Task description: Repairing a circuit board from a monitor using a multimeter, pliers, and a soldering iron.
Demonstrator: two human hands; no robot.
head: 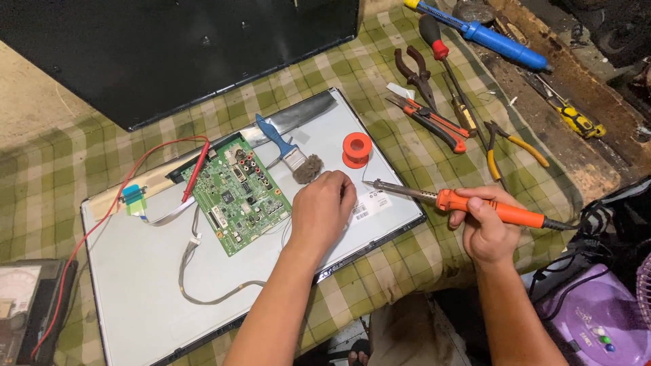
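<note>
- Head view: my right hand (485, 230) has its grip clenched around the orange soldering iron (468, 203), tip pointing left, hovering just beside the edge of the grey panel (135, 271).
- My left hand (320, 210) rests curled on the panel beside the green circuit board (237, 193); I cannot tell whether it holds anything.
- Solder spool (357, 149) and brush (288, 150) lie near.
- Iron's tip is apart from the board, so I judge soldering is not underway.
</note>
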